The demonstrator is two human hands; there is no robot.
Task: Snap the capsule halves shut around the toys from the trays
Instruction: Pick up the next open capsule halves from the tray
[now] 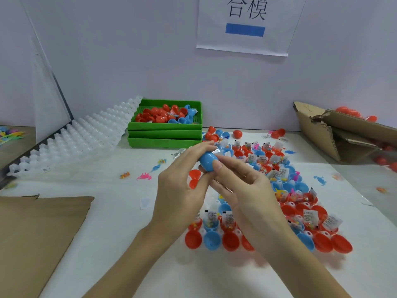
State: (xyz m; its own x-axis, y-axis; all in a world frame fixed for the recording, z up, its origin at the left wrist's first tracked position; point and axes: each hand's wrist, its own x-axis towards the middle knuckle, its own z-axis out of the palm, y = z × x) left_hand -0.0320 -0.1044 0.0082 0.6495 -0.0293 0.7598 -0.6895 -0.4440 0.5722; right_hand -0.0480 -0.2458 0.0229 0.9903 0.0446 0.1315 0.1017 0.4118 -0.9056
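The hands [214, 181] hide much of the blue capsule [208, 161], its seam unseen

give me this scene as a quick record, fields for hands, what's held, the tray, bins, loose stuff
left hand: left hand grips the blue capsule from the left side
right hand: right hand pinches the same capsule, thumb on its near end
capsule state: a packet corner sticks out at its far end; whether it is snapped shut cannot be told
tray: open red and blue halves with toy packets, on the white table
bins: stacked green trays, top one holding capsules
loose: pink toy; cardboard box at right
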